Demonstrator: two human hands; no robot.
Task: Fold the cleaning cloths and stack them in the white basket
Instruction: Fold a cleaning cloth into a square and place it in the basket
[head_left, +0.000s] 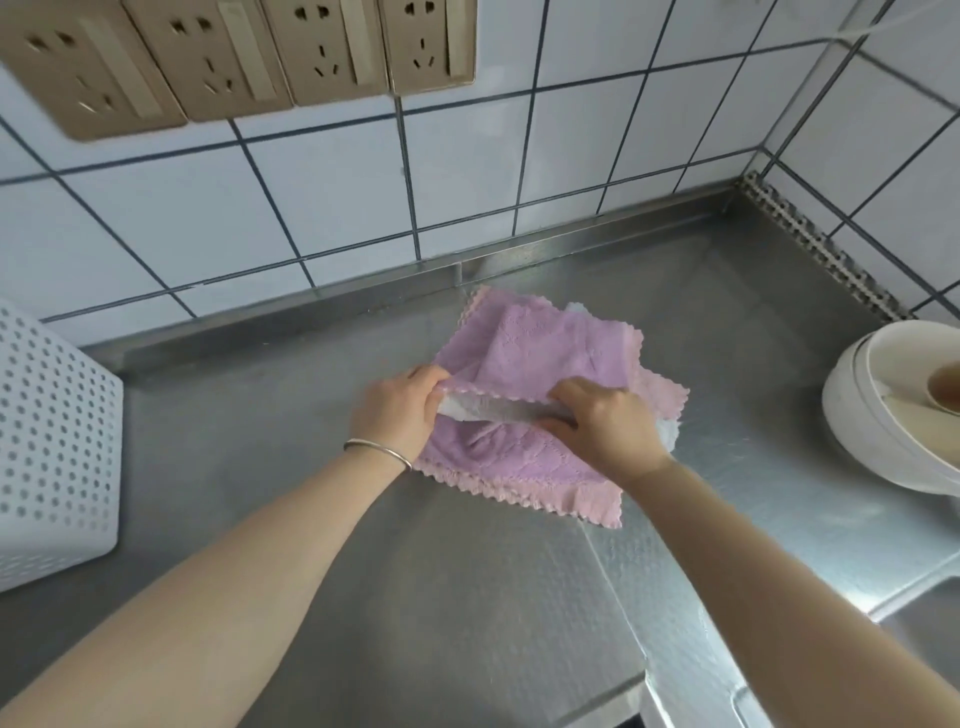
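2 hands fold a purple cleaning cloth at mid-frame.
On the steel worktop (467, 571), the left hand (397, 408) and right hand (605, 423) each pinch the purple cloth (530, 348) by its turned-up white fold; the white basket (52, 441) stands at the left edge.

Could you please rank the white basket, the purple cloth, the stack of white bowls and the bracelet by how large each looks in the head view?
1. white basket, cropped
2. purple cloth, close to it
3. stack of white bowls, cropped
4. bracelet
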